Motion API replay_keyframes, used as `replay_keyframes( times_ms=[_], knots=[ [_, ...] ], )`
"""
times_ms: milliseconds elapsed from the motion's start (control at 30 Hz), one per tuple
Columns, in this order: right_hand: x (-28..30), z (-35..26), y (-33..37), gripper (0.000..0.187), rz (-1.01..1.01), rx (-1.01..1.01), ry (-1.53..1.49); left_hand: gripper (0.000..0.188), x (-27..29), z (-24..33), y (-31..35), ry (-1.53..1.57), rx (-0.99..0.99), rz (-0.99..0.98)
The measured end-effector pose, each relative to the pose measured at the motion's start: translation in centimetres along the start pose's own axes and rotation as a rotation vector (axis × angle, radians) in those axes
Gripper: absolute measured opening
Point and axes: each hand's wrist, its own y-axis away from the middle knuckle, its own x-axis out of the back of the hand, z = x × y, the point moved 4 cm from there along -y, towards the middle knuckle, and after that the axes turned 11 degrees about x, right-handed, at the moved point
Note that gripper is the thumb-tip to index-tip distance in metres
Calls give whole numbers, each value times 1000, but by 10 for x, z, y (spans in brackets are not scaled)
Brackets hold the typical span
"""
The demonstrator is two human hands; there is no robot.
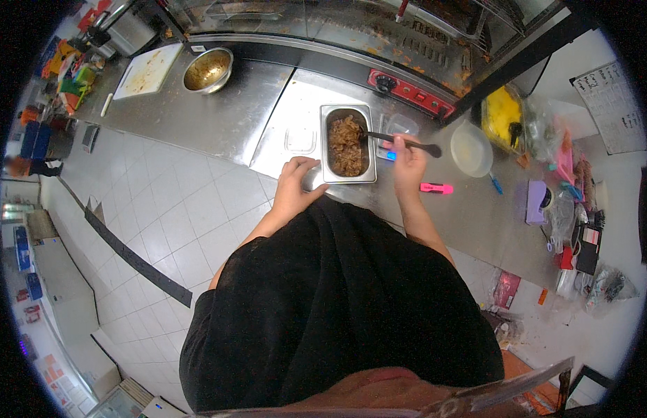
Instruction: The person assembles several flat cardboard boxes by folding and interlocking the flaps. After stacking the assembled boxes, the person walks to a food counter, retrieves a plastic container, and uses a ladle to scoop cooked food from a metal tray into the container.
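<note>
Fingers of the right hand [408, 166] clench a black spoon [400, 142] lying crosswise, bowl seemingly leftward in the pan [348, 143].

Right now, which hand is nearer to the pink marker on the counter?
Right. The right hand, holding a black spoon, is just left of the pink marker; the left hand rests beyond the metal pan.

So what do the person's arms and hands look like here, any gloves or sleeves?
Both hands are bare: no gloves on the left hand or the right hand. The forearms are uncovered too. The black top has short sleeves. No rings, watch or bands are clear enough to tell.
</note>
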Motion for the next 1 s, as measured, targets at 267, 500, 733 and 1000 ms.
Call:
replay_keyframes(
  times_ms=[267, 500, 733, 1000],
  knots=[
    [-28, -33, 17, 16, -666, 566, 201, 43, 1, 3, 0, 10, 12, 28],
    [-1, -73, 30, 23, -810, 378, 334, 42, -1, -1, 4, 16, 2, 45],
    [-16, -38, 23, 18, -780, 497, 273, 40, -1, 3, 4, -9, 7, 50],
    [-25, -40, 26, 7, -497, 377, 380, 31, -4, -1, 4, 18, 10, 76]
  ],
)
